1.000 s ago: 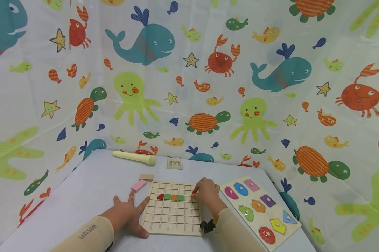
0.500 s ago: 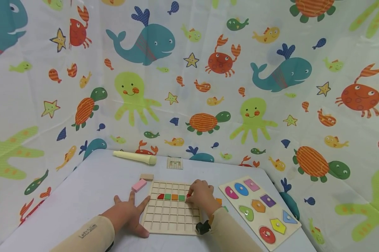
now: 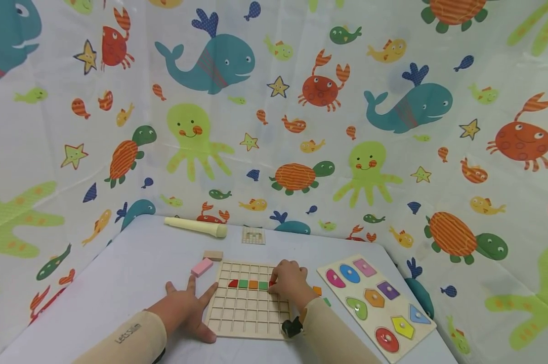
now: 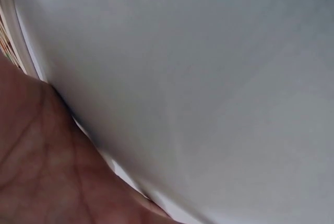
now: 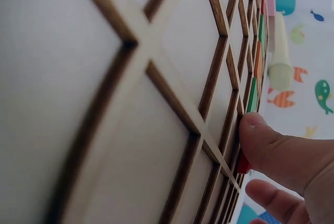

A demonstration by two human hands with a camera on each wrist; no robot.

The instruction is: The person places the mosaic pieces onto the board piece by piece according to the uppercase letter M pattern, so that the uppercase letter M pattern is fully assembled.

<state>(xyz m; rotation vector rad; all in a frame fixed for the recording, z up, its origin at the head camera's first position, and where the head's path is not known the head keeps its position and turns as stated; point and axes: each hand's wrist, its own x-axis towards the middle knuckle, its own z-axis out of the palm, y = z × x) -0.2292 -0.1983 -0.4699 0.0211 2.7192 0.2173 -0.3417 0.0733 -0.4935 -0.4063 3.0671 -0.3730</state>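
From the head view, the left hand (image 3: pixel 182 311) lies flat with fingers spread on the table (image 3: pixel 119 283), its fingertips touching the left edge of the grid board (image 3: pixel 248 313). The right hand (image 3: pixel 289 280) pinches a red piece (image 3: pixel 272 283) in the board's second row, just right of the green tile (image 3: pixel 263 285). The left wrist view shows only palm (image 4: pixel 36 166) and table. In the right wrist view, the thumb (image 5: pixel 271 148) presses the red piece (image 5: pixel 243 165) into a cell.
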